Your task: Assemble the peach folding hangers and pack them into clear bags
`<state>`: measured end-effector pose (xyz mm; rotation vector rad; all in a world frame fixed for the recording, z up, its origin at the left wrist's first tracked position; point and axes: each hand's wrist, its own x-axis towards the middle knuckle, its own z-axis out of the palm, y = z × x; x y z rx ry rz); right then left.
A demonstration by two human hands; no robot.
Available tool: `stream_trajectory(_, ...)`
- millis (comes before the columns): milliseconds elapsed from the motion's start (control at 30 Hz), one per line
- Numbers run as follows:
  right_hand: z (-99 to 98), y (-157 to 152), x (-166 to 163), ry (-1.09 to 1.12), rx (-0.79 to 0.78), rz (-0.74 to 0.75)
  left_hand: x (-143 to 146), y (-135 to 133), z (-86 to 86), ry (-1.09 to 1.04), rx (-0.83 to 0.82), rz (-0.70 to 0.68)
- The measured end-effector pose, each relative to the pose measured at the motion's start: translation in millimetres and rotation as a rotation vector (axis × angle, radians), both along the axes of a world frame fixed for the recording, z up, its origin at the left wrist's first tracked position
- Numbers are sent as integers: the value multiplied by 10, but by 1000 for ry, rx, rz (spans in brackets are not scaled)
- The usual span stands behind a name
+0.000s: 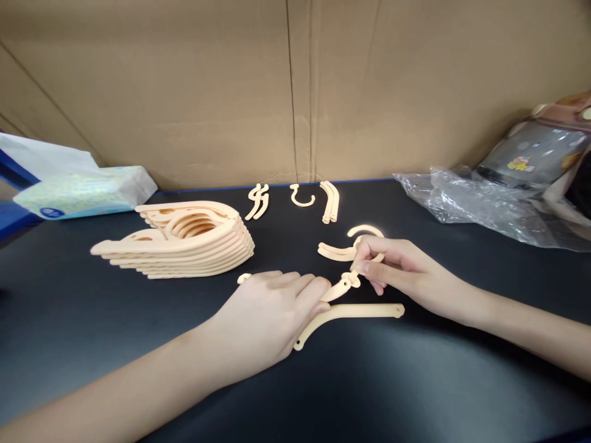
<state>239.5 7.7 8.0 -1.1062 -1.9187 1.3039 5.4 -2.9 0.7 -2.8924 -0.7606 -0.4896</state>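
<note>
My left hand [272, 314] is closed, palm down, around a cream plastic hanger arm [337, 291] whose holed end sticks out past the fingers. A second hanger arm [364, 311] comes out from under that hand and points right. Between thumb and fingers, my right hand [392, 267] pinches a cream hanger hook [353, 279], its round base touching the holed end of the arm. Just behind the right fingers lie more curved arm pieces [335, 252] and a hook-shaped piece [367, 229], partly covered by the hand.
Left of centre stands a stack of folded cream hangers [203, 249]. Along the back lie small curved pieces [259, 202], a hook [302, 198] and slim arms [329, 202]. A tissue pack [92, 192] sits left; clear plastic wrap [480, 206] and a transparent bag [526, 157] are right.
</note>
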Motion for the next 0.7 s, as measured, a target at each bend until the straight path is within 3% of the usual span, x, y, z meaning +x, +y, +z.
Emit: stream_trajectory(700,-20,-12,-8,-27,-9,4,21,-6,-12,53,17,-23)
